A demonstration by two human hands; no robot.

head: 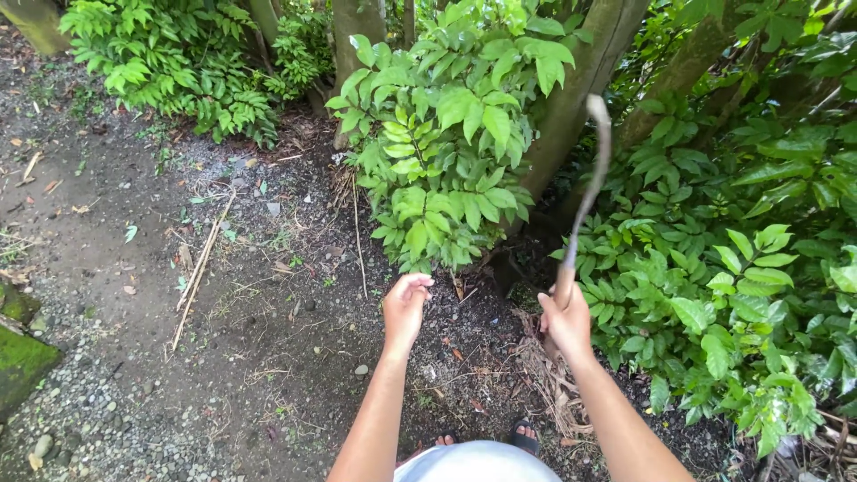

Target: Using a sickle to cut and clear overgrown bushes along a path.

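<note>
Loosely curled & holding nothing, left hand hovers just under the leafy shrub, w/ bare dirt ground open to its left. Right hand is clamped on a curved blade tool, raised between shrub & dense plants at right edge.

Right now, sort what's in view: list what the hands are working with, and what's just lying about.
In hand:
- right hand gripping a curved blade tool, raised
- left hand, holding nothing, reaching toward the leafy shrub

Lying about:
- long dry stick on the soil
- mossy stone at the left edge
- scattered pebbles
</note>
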